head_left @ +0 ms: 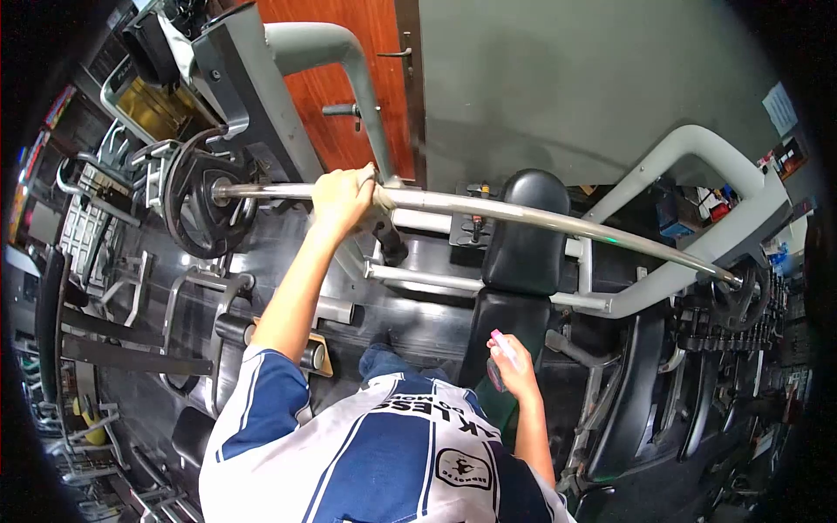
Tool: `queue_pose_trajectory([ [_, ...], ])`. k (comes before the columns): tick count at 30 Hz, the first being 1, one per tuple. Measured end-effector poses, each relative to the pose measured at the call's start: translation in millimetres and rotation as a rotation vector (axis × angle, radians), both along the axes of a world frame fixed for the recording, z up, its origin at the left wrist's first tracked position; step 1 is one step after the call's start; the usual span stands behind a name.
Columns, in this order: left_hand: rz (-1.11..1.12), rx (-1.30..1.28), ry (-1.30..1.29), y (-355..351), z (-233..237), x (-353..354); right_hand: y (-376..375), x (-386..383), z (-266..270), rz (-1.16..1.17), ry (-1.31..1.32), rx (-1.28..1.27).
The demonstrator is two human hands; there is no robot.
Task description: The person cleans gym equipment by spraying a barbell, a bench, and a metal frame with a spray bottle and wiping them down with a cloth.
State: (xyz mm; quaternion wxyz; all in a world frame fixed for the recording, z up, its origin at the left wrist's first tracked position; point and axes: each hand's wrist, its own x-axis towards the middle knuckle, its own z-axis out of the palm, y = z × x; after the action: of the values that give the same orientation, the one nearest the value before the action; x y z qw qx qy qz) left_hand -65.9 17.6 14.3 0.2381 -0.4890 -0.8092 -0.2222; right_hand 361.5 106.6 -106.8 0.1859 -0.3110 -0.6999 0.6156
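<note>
A long metal barbell (532,213) runs across the view on a grey rack, a black weight plate (209,193) at its left end and another plate (741,295) at its right. My left hand (340,200) is closed over the bar near the left plate. Beside its fingers, a bit of light tan cloth (382,197) lies against the bar, partly hidden by the hand. Lower down, my right hand (514,366) is wrapped round a small spray bottle (497,376) with a pink top, held apart from the bar.
Beneath the bar stands a black padded bench (526,235). Grey rack frames (697,157) rise on both sides. A wooden door (349,87) and a dark wall (593,78) are behind. Gym machines crowd the left; dumbbells (724,342) line the right.
</note>
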Motion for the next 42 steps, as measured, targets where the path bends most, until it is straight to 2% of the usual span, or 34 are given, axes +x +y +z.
queue_pose_trajectory([
  [1, 0.082, -0.142, -0.134, 2.9, 3.0, 0.7, 1.3, -1.2, 1.0, 0.006, -0.005, 0.0],
  [2, 0.089, -0.141, -0.136, 4.4, 7.7, 0.1, 2.1, -3.9, 1.9, 0.006, -0.013, 0.025],
  [4, 0.15, -0.5, -0.207, 10.2, 23.8, -6.8, 1.4, -11.4, 1.1, 0.008, -0.013, 0.054],
  [5, 0.119, -0.581, -0.37, 16.2, 31.5, -12.5, -0.3, -13.0, -1.0, 0.021, -0.036, 0.03],
  [6, 0.118, -0.575, -0.368, 20.4, 32.9, -19.8, -1.5, -17.2, 2.5, 0.033, -0.061, 0.008],
  [8, -0.015, -0.721, -0.5, 27.4, 27.2, -36.2, -5.8, -27.5, 9.2, 0.019, -0.033, 0.026],
  [9, -0.136, -0.811, -0.666, 33.3, 20.7, -51.7, -8.2, -34.4, 15.7, 0.008, -0.006, 0.038],
  [10, -0.135, -0.804, -0.669, 39.4, 11.5, -62.9, -7.9, -42.2, 21.7, 0.012, -0.008, 0.044],
  [12, -0.068, -0.904, -1.193, 52.5, -6.5, -74.4, -6.7, -57.8, 35.2, 0.057, 0.0, 0.17],
  [14, -0.094, -0.963, -1.127, 52.1, 18.5, -62.3, -6.3, -72.0, 47.0, 0.074, -0.022, 0.208],
  [16, -0.172, -0.877, -0.836, 51.8, 17.0, -60.0, -9.0, -85.1, 55.4, 0.042, 0.023, 0.169],
  [17, -0.205, -0.755, -0.584, 47.4, 14.5, -57.1, -11.0, -89.7, 52.6, 0.016, 0.047, 0.161],
  [18, -0.115, -0.615, -0.498, 33.4, 36.6, -29.9, -12.9, -92.2, 53.8, 0.008, 0.046, 0.165],
  [19, -0.155, -0.538, -0.4, 20.1, 42.6, -3.3, -15.7, -93.9, 54.7, -0.007, 0.043, 0.116],
  [22, -0.223, -0.223, -0.16, 7.4, 21.5, 26.0, -27.6, -96.6, 51.8, -0.062, 0.041, 0.097],
  [26, -0.305, -0.37, -0.209, 37.0, 21.2, 40.7, -43.4, -82.5, 54.7, -0.068, -0.019, 0.089],
  [28, -0.369, -0.335, -0.205, 60.1, 19.7, 53.9, -47.6, -72.0, 47.2, -0.106, 0.006, 0.073],
  [32, -0.401, -0.361, -0.339, 112.1, 24.6, 83.1, -53.0, -43.9, 33.2, -0.21, 0.001, 0.012],
  [35, -0.462, -0.535, -0.532, 145.6, 29.0, 86.0, -53.9, -23.6, 30.1, -0.209, -0.065, 0.072],
  [37, -0.527, -0.579, -0.579, 164.3, 28.6, 83.1, -52.6, -15.7, 33.9, -0.28, -0.018, -0.091],
  [38, -0.587, -0.62, -0.629, 170.1, 26.1, 81.1, -50.1, -12.0, 31.4, -0.272, -0.014, -0.093],
  [40, -0.535, -0.56, -0.638, 169.7, 28.4, 85.8, -42.7, -6.4, 27.2, -0.217, -0.024, -0.116],
  [42, -0.431, -0.462, -0.442, 156.8, 30.6, 91.3, -36.6, -2.6, 27.8, -0.172, 0.006, -0.136],
])
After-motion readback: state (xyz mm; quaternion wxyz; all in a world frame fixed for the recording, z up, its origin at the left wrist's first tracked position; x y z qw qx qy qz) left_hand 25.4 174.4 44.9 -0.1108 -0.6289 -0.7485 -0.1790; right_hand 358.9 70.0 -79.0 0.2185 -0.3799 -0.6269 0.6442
